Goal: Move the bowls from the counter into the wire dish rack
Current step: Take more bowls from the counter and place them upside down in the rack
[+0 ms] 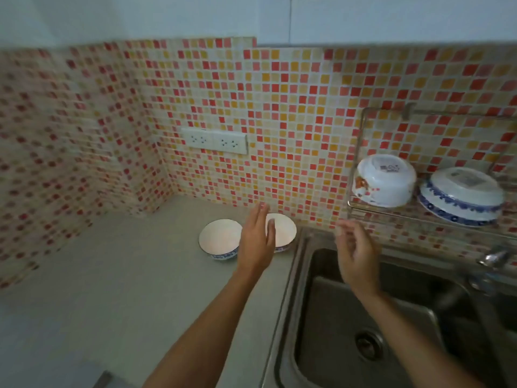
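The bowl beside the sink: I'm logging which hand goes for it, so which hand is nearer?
Left. The left hand hovers over the bowl beside the sink, partly covering it; the right hand is off to its right, above the sink.

Two white bowls sit upright, just beside each other, on the grey bench near the far tiled wall: the left bowl has a blue pattern on its outer wall, the right bowl is partly hidden, outside pattern unclear. The wire dish rack is mounted on the wall, far right, and holds two more bowls upside down and tilted. In the rack, the deep white bowl with a red-orange motif is on the left, the wider blue-rimmed bowl on the right.
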A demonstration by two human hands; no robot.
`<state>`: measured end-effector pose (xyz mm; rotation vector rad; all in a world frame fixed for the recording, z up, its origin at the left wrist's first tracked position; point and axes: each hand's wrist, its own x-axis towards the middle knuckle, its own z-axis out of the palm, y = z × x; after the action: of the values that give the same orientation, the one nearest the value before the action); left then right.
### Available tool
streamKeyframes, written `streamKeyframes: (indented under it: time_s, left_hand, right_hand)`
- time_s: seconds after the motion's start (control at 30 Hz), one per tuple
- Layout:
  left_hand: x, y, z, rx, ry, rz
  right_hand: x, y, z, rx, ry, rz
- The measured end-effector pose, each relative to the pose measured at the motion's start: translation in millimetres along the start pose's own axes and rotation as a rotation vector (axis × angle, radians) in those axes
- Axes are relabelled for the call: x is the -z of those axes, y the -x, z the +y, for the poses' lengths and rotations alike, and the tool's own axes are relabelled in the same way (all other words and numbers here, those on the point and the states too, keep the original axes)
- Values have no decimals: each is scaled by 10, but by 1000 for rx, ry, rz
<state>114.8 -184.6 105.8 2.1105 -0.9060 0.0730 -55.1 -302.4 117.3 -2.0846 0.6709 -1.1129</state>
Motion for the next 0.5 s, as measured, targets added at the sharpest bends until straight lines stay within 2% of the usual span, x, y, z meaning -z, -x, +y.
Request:
streamKeyframes:
  time_s: [0.13,0.27,0.5]
  left_hand:
    - [398,-132,-943,205,-63,-10]
    - [599,-237,-1672,356,-95,-82]
    - [545,-404,-2260,534,6,-185]
  right_hand:
    - [-1074,68,-229,-127,12,-233]
    - [-1949,6,-204,-421,32,-458]
    - [-3017,59,53,-735,108,-601]
